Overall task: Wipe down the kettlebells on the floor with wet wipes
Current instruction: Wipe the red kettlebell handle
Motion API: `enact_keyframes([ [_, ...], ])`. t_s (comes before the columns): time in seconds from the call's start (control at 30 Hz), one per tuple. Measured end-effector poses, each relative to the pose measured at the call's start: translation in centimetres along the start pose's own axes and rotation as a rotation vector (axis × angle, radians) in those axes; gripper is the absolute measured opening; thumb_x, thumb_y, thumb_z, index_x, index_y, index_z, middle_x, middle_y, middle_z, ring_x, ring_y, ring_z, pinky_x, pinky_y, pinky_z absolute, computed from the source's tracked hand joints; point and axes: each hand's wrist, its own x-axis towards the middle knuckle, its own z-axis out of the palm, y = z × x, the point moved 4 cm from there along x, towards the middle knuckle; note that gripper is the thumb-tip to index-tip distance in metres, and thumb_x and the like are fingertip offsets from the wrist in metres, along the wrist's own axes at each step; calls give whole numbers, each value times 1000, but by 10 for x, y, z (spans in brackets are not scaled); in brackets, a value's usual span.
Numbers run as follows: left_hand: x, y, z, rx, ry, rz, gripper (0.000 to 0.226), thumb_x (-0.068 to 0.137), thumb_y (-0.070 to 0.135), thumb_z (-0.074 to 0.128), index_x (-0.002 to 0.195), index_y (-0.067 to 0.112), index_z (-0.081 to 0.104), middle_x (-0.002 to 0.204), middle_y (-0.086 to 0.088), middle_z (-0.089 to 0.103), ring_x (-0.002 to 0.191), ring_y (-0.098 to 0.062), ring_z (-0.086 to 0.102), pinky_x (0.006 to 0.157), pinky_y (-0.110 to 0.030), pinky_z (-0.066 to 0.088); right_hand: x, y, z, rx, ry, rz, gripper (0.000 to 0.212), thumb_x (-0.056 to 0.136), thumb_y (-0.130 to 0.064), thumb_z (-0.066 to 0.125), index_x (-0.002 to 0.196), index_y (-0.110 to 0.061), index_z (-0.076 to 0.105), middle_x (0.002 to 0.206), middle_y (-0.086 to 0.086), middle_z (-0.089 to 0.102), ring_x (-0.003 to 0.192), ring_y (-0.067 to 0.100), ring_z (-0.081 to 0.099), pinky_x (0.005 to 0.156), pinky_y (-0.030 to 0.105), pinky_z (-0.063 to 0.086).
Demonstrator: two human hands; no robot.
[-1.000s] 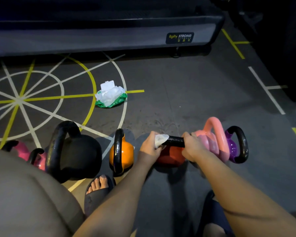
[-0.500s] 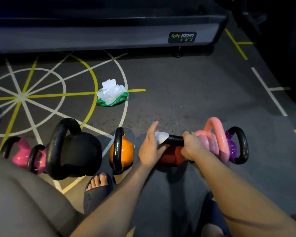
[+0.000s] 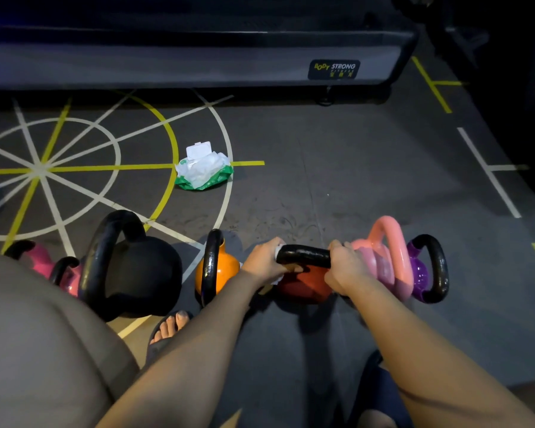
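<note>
A red kettlebell with a black handle sits on the floor in front of me. My left hand grips the handle's left end through a white wet wipe, only slivers of which show. My right hand curls round the handle's right end. Along the same row stand an orange kettlebell, a large black kettlebell, two small pink ones at the left, a light pink kettlebell and a purple one at the right.
An open green pack of wet wipes lies on the floor's painted circle lines. A treadmill base runs across the back. My sandalled foot rests near the black kettlebell; my knee fills the lower left.
My left hand, whose fingers were lifted straight half a second ago, has closed round the handle's left end with the wipe under it. The right hand keeps its hold.
</note>
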Motion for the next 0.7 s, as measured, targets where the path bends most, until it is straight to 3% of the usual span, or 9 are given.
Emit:
enact_keyframes([
  [0.07, 2, -9, 5, -86, -10, -64, 51, 62, 41, 94, 88, 23, 55, 79, 4, 71, 62, -7, 60, 50, -13, 41, 1, 0, 1, 21, 0, 4, 35, 80, -16, 59, 113, -12, 50, 116, 11, 50, 108, 36, 53, 94, 42, 47],
  [0.13, 1, -18, 19, -307, 28, -123, 54, 60, 40, 96, 89, 23, 53, 92, 7, 71, 63, -11, 60, 52, -22, 45, 4, 1, 3, 47, 15, 4, 33, 79, -21, 62, 110, -13, 51, 113, 10, 51, 106, 35, 54, 93, 44, 48],
  [0.17, 0, -23, 27, -429, 58, -158, 53, 64, 36, 95, 93, 20, 53, 99, 6, 70, 64, -14, 60, 52, -24, 46, 5, 1, 4, 56, 24, 1, 32, 79, -23, 62, 107, -14, 50, 112, 9, 52, 104, 35, 55, 91, 45, 49],
  [0.23, -4, -27, 38, -564, 138, -191, 47, 72, 26, 91, 96, 14, 53, 91, 0, 67, 65, -12, 58, 56, -27, 47, 7, 2, 8, 64, 43, -7, 26, 79, -22, 60, 102, -16, 49, 109, 8, 54, 100, 35, 55, 89, 45, 50],
  [0.33, -6, -32, 46, -592, 214, -199, 42, 71, 26, 91, 90, 20, 54, 81, 4, 66, 72, -6, 61, 68, -27, 51, 9, 4, 9, 55, 45, -21, 26, 79, -19, 59, 103, -16, 49, 109, 9, 53, 101, 36, 56, 90, 45, 50],
  [0.47, -13, -27, 43, -530, 266, -227, 35, 77, 17, 86, 93, 24, 56, 82, 3, 67, 79, -15, 65, 61, -16, 49, 9, 4, 3, -21, -7, -52, 31, 80, -11, 55, 111, -11, 50, 113, 12, 54, 105, 39, 55, 88, 39, 47],
  [0.53, -17, -21, 37, -516, 177, -253, 48, 71, 25, 92, 102, 22, 56, 89, 4, 68, 85, -15, 67, 66, -17, 51, 7, 4, 2, -25, -9, -44, 32, 79, -8, 53, 111, -13, 49, 115, 12, 53, 106, 38, 55, 89, 38, 46],
  [0.63, -19, -23, 21, -344, -110, -220, 80, 62, 33, 96, 122, 20, 46, 107, 7, 65, 102, -8, 64, 89, -25, 51, 3, 2, 2, -16, -21, -33, 35, 78, -6, 53, 112, -14, 49, 117, 12, 52, 108, 38, 54, 90, 39, 46],
  [0.7, -23, -23, 10, -197, -331, -187, 86, 67, 23, 91, 130, 18, 33, 106, 3, 63, 96, -8, 65, 88, -31, 57, 1, 3, 1, -16, -25, -37, 37, 78, -6, 53, 114, -14, 48, 118, 12, 52, 109, 39, 54, 90, 39, 46],
])
